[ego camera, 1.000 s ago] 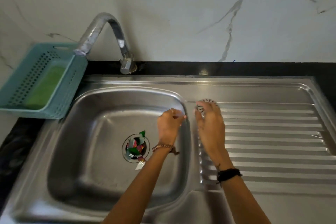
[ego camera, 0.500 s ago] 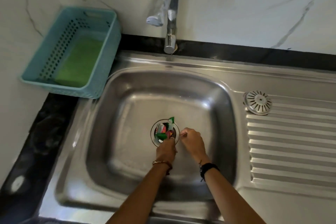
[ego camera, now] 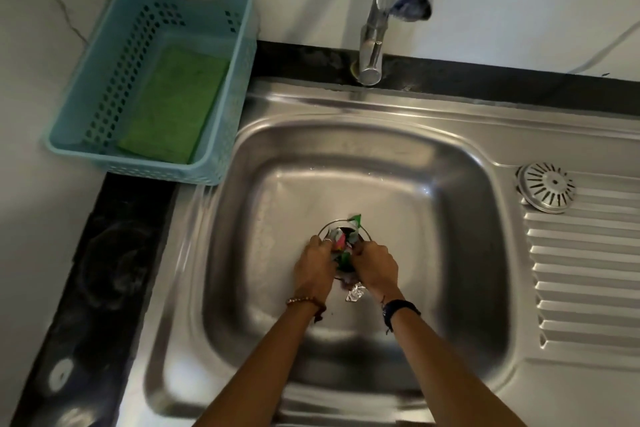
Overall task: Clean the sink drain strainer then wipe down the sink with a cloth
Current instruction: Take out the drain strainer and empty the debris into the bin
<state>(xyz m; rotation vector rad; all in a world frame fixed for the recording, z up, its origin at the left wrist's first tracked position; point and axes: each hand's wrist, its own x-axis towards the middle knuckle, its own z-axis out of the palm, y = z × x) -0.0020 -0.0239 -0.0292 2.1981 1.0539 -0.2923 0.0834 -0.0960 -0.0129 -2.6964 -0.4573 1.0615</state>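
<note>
The steel sink basin (ego camera: 284, 204) fills the middle of the view. Its drain opening (ego camera: 341, 224) holds colourful scraps (ego camera: 341, 246), green, pink and white. My left hand (ego camera: 317, 265) and my right hand (ego camera: 375, 267) sit on either side of the drain, fingers curled onto the scraps. A silver foil piece (ego camera: 355, 293) lies just below the hands. The round slotted drain strainer (ego camera: 546, 187) rests on the drainboard at the right. A green cloth (ego camera: 175, 104) lies in the blue basket.
The blue perforated basket (ego camera: 104, 80) stands on the counter at the back left. The tap (ego camera: 388, 10) overhangs the basin from the back wall. The ribbed drainboard (ego camera: 585, 274) runs along the right. A black counter strip (ego camera: 104, 270) borders the sink's left.
Both hands left the strainer on the drainboard and moved down into the basin to the drain, where they now close on the scraps. The camera has leaned in closer.
</note>
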